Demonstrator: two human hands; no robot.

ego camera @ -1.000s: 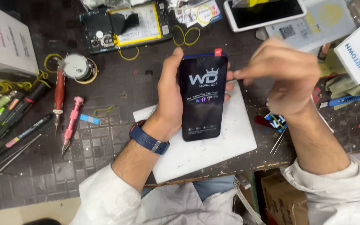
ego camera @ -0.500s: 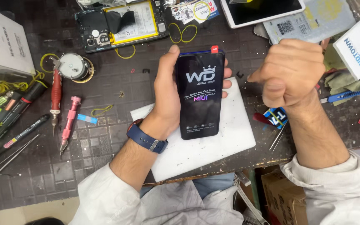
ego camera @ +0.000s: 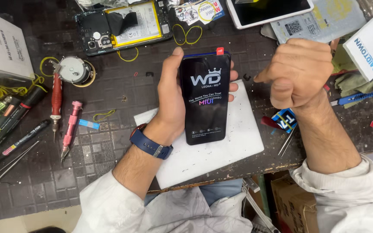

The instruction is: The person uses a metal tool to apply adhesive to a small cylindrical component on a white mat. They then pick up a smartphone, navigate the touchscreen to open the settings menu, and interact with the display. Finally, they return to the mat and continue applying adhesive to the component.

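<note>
The left hand [ego camera: 171, 101] is wrapped around a black smartphone [ego camera: 206, 99], thumb along its left edge and fingertips showing at its right edge, holding it screen-up with white lettering lit on the display and a small red tab at its top edge. A blue wristwatch [ego camera: 150, 144] sits on that wrist. Under the hand and phone lies a white pad [ego camera: 234, 146] on the dark counter [ego camera: 87, 181].

The right hand [ego camera: 296, 73] hovers just right of the phone, curled into a loose fist with the fingers folded in; whether anything is pinched inside cannot be told. It does not touch the phone.

Left of the left hand lie a pink screwdriver [ego camera: 71, 129] and a red-handled screwdriver [ego camera: 56, 99], with a round metal tape reel [ego camera: 72, 70] beyond them. Above the hand, further back, rests an opened phone [ego camera: 124, 26] with its yellow-edged battery exposed. Below the right hand lie metal tweezers [ego camera: 286, 142], and to its right a blue tool [ego camera: 361, 96].
</note>
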